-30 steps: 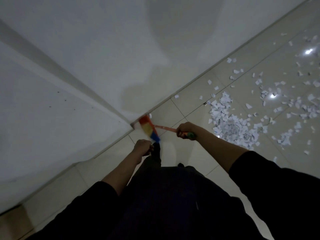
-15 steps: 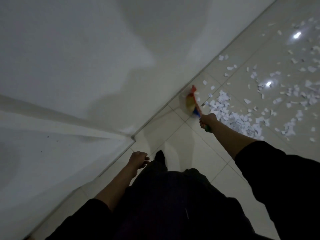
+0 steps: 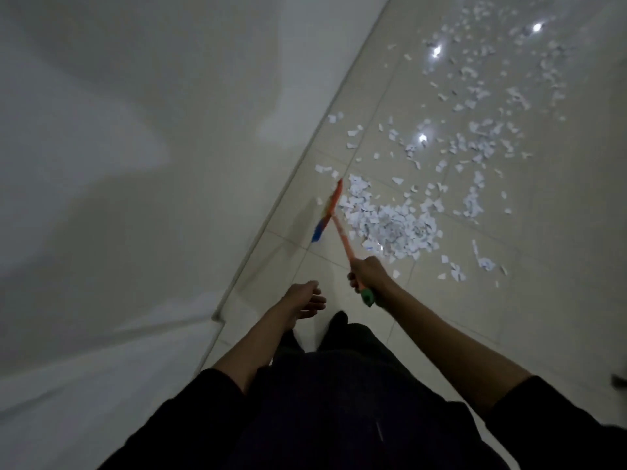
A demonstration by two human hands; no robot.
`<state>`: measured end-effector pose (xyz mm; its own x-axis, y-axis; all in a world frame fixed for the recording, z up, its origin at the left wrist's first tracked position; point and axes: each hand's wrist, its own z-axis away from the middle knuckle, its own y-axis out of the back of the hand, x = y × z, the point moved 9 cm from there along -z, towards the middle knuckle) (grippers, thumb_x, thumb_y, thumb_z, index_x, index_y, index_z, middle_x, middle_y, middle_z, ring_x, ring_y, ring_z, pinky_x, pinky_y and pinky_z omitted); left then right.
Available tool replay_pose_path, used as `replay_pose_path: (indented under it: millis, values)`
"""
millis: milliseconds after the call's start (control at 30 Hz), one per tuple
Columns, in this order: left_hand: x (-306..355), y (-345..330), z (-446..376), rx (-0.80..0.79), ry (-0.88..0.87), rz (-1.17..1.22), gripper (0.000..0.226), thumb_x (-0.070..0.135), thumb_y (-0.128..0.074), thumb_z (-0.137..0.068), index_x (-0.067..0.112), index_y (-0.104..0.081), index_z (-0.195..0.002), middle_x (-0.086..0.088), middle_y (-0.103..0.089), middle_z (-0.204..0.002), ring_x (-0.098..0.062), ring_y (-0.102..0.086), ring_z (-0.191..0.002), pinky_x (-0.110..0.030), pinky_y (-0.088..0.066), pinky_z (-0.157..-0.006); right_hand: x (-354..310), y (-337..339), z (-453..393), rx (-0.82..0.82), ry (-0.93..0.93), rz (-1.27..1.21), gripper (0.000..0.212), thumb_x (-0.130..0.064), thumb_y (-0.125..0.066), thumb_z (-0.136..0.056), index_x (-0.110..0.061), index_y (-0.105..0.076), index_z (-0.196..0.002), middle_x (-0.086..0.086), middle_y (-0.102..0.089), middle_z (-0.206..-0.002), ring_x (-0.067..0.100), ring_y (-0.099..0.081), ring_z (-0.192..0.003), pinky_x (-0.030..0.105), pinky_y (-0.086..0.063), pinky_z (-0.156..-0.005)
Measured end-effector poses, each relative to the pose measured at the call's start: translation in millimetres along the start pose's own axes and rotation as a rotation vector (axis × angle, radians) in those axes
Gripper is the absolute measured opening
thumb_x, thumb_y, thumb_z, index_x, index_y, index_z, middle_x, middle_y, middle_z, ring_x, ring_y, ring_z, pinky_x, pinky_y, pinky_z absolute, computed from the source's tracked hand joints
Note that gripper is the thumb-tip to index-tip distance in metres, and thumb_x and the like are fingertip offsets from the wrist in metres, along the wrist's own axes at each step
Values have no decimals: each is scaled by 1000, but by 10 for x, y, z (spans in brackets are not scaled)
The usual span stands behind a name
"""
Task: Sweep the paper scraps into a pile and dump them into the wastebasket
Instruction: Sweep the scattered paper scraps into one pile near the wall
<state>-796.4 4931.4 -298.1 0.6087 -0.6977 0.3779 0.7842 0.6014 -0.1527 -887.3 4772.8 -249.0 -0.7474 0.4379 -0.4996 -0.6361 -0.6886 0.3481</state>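
A small broom [image 3: 328,212] with a red, yellow and blue head and an orange handle with a green end stands on the tiled floor, close to the wall. My right hand [image 3: 368,274] grips its handle low down. The broom head touches the left edge of a dense pile of white paper scraps [image 3: 390,225]. Many more loose scraps [image 3: 481,137] lie scattered farther out to the right and beyond. My left hand [image 3: 305,298] hangs free near my legs, fingers loosely curled, holding nothing. No wastebasket is in view.
A white wall [image 3: 152,147] runs along the left, meeting the floor in a diagonal line, with a protruding corner [image 3: 217,317] near my left hand. Bright light reflections [image 3: 422,138] spot the glossy tiles. My dark trousers and shoe [image 3: 339,318] fill the bottom.
My left hand let go of the broom and dropped to my side. My right hand carried the broom from the wall corner out to the scrap pile. The view swung toward the scraps.
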Motion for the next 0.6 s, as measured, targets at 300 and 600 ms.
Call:
replay_pose_path:
  millis: [300, 600]
  values:
    - [217, -624, -153, -94, 102, -55, 33, 18, -54, -94, -5, -59, -118, -21, -71, -100, -29, -70, -88, -33, -57, -65, 279, -304, 122, -225, 13, 154, 43, -28, -44, -98, 8, -61, -114, 17, -65, -92, 21, -63, -70, 24, -51, -52]
    - [491, -476, -220, -43, 185, -65, 29, 2, -42, -95, 4, -44, -124, -13, -60, -79, -18, -62, -67, -30, -56, -57, 35, 76, -79, -359, -29, 142, 27, -19, -44, -97, 0, -63, -99, 10, -65, -80, 17, -60, -56, 23, -46, -51]
